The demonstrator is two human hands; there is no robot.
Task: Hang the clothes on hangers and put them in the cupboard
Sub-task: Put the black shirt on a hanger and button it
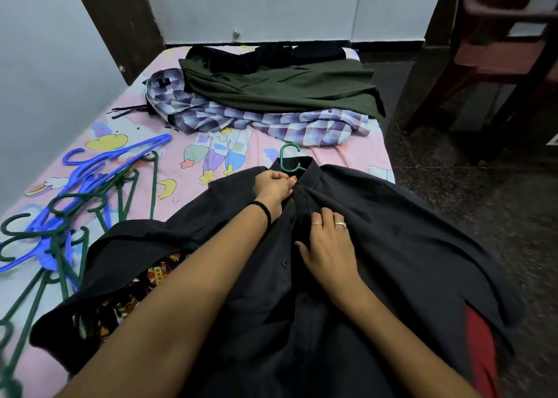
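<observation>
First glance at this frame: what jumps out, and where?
Front and centre, a black shirt is spread over the bed, a green hanger hook poking from its collar; the left hand pinches the placket near the collar, and the right hand rests lower on it. At left lies a tangle of blue and green hangers. Beyond, a checked shirt and an olive garment wait on the pink sheet.

Matt black cloth shirt; smooth glossy plastic hangers; printed cotton-like sheet; speckled polished stone floor.
</observation>
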